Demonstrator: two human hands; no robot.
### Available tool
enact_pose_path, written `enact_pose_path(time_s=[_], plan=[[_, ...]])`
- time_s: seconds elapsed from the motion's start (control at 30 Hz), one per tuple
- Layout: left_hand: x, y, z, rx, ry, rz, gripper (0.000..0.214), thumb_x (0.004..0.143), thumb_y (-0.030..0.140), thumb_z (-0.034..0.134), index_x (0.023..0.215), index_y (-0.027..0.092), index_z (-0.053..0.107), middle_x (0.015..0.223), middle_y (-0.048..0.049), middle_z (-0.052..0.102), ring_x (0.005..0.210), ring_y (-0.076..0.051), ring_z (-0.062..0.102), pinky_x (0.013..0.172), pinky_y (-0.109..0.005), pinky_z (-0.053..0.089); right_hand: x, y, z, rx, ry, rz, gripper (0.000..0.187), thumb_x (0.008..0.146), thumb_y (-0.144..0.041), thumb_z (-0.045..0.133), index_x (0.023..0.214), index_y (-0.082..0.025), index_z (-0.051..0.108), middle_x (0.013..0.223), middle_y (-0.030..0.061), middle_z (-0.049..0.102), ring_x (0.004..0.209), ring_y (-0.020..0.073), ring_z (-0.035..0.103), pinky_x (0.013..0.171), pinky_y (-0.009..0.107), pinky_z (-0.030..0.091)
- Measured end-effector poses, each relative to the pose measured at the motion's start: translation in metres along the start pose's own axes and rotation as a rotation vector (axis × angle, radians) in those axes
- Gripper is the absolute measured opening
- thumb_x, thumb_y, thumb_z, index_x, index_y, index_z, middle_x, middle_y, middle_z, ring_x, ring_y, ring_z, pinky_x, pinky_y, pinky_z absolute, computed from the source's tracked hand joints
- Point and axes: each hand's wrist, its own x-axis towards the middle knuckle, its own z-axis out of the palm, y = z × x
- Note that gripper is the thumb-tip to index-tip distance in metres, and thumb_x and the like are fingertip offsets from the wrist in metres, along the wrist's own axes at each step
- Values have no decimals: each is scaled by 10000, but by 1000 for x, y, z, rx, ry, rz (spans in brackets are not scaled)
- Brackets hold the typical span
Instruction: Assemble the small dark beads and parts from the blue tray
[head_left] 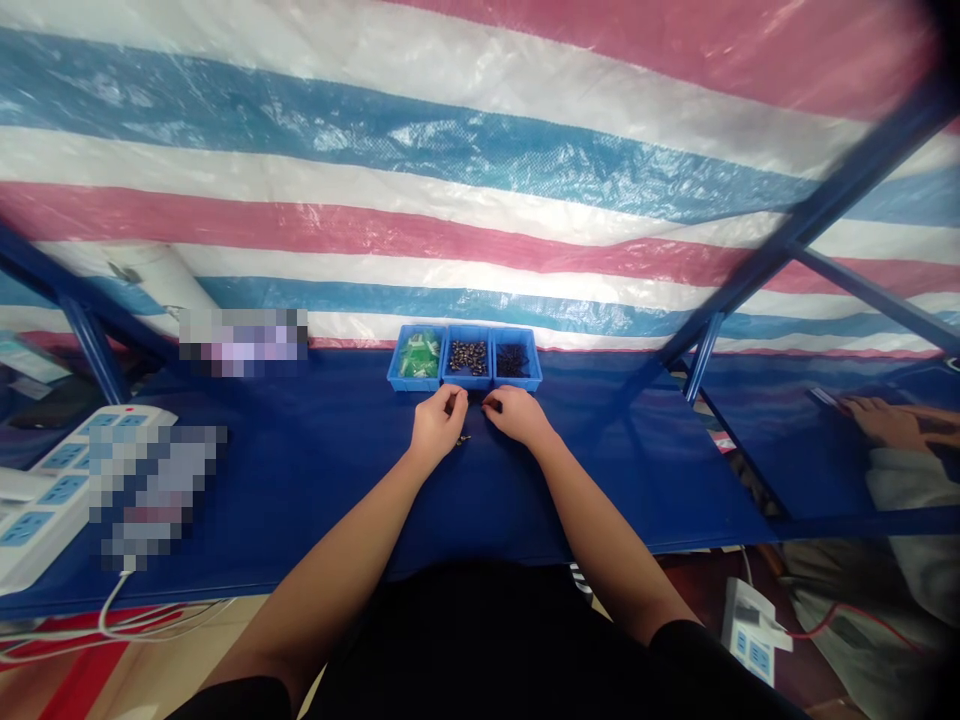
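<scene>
My left hand (437, 424) and my right hand (518, 414) rest close together on the blue table cloth (315, 470), just in front of three small blue trays. Both hands have their fingers curled in a pinch; each seems to grip a tiny dark part that I cannot make out. A small dark piece (463, 439) lies on the cloth beside my left hand. The left tray (417, 359) holds green pieces, the middle tray (467, 358) holds dark roundish parts, and the right tray (516, 360) holds small black parts.
A white power strip (45, 490) lies at the table's left end, with cables hanging below. Blue metal frame bars (817, 215) cross at the right. Another person's hand (885, 420) rests on the neighbouring table at far right. A striped tarp hangs behind.
</scene>
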Motion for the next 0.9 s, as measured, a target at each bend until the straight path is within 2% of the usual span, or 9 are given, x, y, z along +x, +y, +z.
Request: enact_pose_path(time_s=[0.13,0.23,0.33,0.5,0.6,0.9], plan=[[0,-2,7,-9,-42,9,246,904,383,472,843,202,626,617,34,597,555,-108,544,586,-221,411,-2,0,-4,38,52,-5,133,837,-253,579,866,-210,701,845,53,671,769,173,609,690,269,451],[3,-2,9,-21,38,30,237,907,364,472,848,197,630,638,26,609,584,-111,566,616,-225,429,-2,0,-5,154,129,-14,142,838,-256,568,862,-210,700,824,43,687,735,167,615,706,279,469],[5,-3,7,-11,104,68,214,903,346,489,894,195,640,693,12,636,635,-118,594,657,-232,452,-2,-1,-6,365,181,-7,154,829,-272,572,878,-199,699,807,32,706,692,155,628,693,279,495],[4,-6,3,50,5,227,273,876,329,549,1102,200,632,749,-14,645,724,-149,611,717,-268,489,-3,-8,-4,627,222,-24,196,808,-318,602,899,-183,711,828,42,721,650,146,631,638,272,515],[3,-6,2,49,-45,285,220,898,318,516,1018,199,657,859,-47,677,805,-165,624,758,-289,495,-4,-12,-5,688,229,-29,202,798,-329,620,892,-179,717,842,53,724,659,148,636,638,275,521],[2,-2,1,-41,-112,111,265,909,408,491,941,199,650,880,-41,689,746,-149,626,661,-245,478,-4,-11,-12,814,217,10,207,786,-329,633,905,-183,718,864,59,724,690,153,637,659,290,528]])
